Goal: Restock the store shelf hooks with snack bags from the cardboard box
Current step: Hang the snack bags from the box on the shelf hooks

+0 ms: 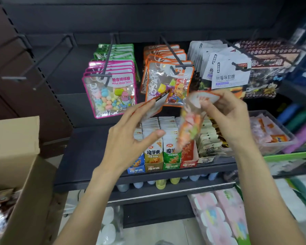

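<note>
— What does the right hand (226,112) hold?

— It pinches the top edge of an orange-edged candy bag (193,124). The fingers are curled around the white header, and the bag hangs down from them. The bag is blurred, so I cannot read the print.

— And the left hand (129,137)?

— Its fingers are almost straight and they point up to the right. A second orange-edged bag (155,105) lies along the fingertips. The thumb stands apart, below the bag, so I cannot tell if the hand really grips it or only supports it.

— Where are the two bags?

— Both are in front of the orange bags on the hook (168,80), just below them, and above the small snack boxes (154,156) on the dark shelf (81,156).

— What hangs beside?

— On the left, pink-edged bags (109,91) with green-edged ones behind them. On the right, white bags (226,73). Further left, one hook (48,57) carries nothing.

— And the cardboard box (16,156)?

— It is at the lower left, open, with some packets (0,206) inside.
</note>
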Available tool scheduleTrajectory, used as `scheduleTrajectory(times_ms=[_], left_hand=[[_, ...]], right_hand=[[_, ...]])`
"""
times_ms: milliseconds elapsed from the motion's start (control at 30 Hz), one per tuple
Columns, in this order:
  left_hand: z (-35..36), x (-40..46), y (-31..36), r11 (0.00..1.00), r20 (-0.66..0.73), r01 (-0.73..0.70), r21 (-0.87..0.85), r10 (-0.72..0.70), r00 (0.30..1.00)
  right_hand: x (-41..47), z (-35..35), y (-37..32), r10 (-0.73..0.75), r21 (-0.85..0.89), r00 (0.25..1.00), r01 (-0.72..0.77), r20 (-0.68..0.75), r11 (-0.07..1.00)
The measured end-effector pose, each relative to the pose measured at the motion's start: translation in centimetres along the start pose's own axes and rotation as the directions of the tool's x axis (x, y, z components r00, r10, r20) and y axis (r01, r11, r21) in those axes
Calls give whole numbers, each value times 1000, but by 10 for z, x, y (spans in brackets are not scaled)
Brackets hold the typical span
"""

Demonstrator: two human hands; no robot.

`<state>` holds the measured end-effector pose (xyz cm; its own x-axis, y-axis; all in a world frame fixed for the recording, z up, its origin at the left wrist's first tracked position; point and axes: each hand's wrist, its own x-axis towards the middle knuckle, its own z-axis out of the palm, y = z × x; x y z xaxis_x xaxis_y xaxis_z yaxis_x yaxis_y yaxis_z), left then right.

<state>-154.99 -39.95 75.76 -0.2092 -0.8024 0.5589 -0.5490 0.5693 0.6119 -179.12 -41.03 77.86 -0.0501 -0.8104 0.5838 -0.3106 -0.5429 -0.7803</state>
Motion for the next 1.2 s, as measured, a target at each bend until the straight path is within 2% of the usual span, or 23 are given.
scheduleTrajectory(times_ms=[100,233,333,467,600,800,900,1000,1067,1200], left_hand=[[9,7,11,999,-52,-18,-41,16,999],[17,13,21,995,-71,23,-99,-30,997],[21,13,18,996,-101,80,-38,-83,991],[26,16,4,992,-194,39,123,-15,981],[28,24,-2,984,-173,32,174,-1,985],[22,37,-12,898,-126,-104,428,174,977],[21,38,-16,888,-88,-148,435,205,975],[18,42,-18,915,-74,-122,384,162,984],[16,45,-19,919,-69,-102,382,138,988],[19,51,-22,916,-67,-92,391,128,989]], right_hand=[[15,14,1,3,-77,993,-12,-114,997],[24,23,5,-29,-206,972,-20,-233,978],[26,27,4,-76,-267,971,14,-226,964],[30,34,0,-53,-176,969,10,-241,984],[36,39,0,-91,-197,963,41,-253,980],[48,42,8,-25,-204,974,-21,-223,979],[50,44,16,34,-165,973,-73,-228,983],[54,47,19,59,-199,971,-107,-231,974],[56,48,16,66,-248,982,-110,-179,962],[47,45,14,183,-411,980,-135,80,902]])
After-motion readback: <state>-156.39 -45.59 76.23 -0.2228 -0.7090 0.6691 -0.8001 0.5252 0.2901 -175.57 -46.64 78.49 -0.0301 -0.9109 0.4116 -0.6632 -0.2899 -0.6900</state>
